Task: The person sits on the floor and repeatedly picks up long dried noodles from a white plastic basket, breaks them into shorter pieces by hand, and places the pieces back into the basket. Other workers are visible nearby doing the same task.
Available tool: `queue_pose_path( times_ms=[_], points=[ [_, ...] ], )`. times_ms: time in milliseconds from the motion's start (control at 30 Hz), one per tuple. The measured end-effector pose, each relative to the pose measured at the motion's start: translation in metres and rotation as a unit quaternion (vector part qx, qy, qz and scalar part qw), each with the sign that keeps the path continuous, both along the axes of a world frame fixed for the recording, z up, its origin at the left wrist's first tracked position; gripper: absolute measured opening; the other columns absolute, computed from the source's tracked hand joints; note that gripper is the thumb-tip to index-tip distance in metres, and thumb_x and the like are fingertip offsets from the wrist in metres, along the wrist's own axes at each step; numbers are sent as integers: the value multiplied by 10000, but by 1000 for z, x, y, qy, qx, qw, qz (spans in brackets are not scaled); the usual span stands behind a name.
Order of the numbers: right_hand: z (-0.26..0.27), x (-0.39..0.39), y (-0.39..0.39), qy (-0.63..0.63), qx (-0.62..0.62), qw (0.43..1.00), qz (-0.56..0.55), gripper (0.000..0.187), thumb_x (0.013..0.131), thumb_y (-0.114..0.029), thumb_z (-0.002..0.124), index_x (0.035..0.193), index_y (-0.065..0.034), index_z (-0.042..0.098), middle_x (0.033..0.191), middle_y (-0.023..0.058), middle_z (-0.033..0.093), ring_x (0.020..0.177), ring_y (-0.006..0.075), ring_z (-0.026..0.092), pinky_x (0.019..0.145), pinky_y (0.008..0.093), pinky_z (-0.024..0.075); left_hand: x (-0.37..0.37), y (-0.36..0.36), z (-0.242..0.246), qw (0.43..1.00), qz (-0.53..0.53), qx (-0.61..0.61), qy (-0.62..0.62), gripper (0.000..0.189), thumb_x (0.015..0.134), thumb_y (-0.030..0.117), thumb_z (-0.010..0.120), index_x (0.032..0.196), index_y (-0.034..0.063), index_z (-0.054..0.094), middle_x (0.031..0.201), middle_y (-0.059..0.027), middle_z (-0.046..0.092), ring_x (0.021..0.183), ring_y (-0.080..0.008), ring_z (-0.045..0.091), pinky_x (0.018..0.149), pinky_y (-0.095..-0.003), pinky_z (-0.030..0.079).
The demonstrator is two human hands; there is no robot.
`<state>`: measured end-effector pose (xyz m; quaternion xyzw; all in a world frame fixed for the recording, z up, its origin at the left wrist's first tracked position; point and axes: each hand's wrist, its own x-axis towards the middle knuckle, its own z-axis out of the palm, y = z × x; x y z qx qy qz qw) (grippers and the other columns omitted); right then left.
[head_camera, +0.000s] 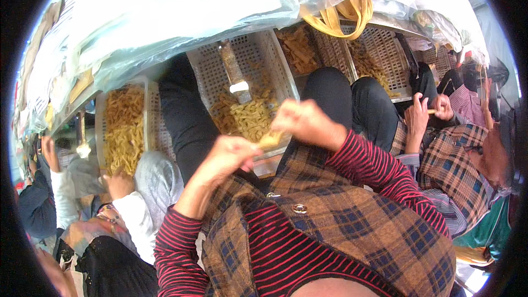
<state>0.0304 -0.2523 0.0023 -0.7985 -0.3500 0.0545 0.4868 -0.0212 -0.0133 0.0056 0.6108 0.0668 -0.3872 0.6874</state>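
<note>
My left hand [231, 156] and my right hand [303, 119] are raised above my lap, both blurred. Between them they hold a small soft yellow piece [270, 141], one end in each hand; its material is hard to tell. Below it, between my knees, stands a pale perforated plastic crate [284, 70]. Several similar twisted yellow pieces [251, 119] are heaped at its near end, with browner ones around them. A worn metal bar [231, 64] with a white band slants down into the crate, its lower end over the heap.
Plastic sheeting [185, 4] covers the table edge ahead, where yellow strips [359, 14] hang down. A filled crate [123, 132] stands at left beside a co-worker's hand [117, 183]. Another co-worker's hands [429, 109] hold a piece at right, near another crate [379, 57].
</note>
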Motion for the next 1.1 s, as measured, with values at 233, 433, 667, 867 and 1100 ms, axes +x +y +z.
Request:
queue_pose_path(
  times_ms=[233,433,667,867,1100],
  points=[
    [33,0,16,247,-82,959,115,364,902,-348,563,918,11,621,793,182,638,711,316,633,650,371,490,-14,10,15,991,25,109,-72,188,878,168,626,792,5,662,607,3,588,527,-57,500,491,-214,399],
    [6,-18,27,100,-127,970,179,310,907,-335,532,799,-44,531,665,195,550,656,394,575,573,448,439,-11,21,7,984,-33,115,-135,183,876,182,638,786,29,680,600,29,568,535,-34,468,473,-211,369],
    [43,46,41,20,-105,994,8,259,881,-302,576,772,-68,556,639,156,573,611,359,593,537,426,460,50,27,28,924,88,174,-331,179,867,138,613,925,-27,650,715,-9,607,664,-69,526,590,-245,444],
    [23,102,60,-27,-119,992,-41,352,909,-347,536,747,-39,588,653,213,562,648,395,591,571,448,460,115,33,-14,876,155,245,-385,164,870,150,612,841,0,672,663,-18,614,606,-68,517,533,-237,418],
    [38,74,27,328,65,943,0,343,937,-343,538,979,-15,630,709,-25,557,629,40,486,574,204,419,49,16,-14,739,159,410,-510,442,795,213,670,1158,-23,579,1047,-208,617,1019,-315,569,896,-393,441]
  ],
)
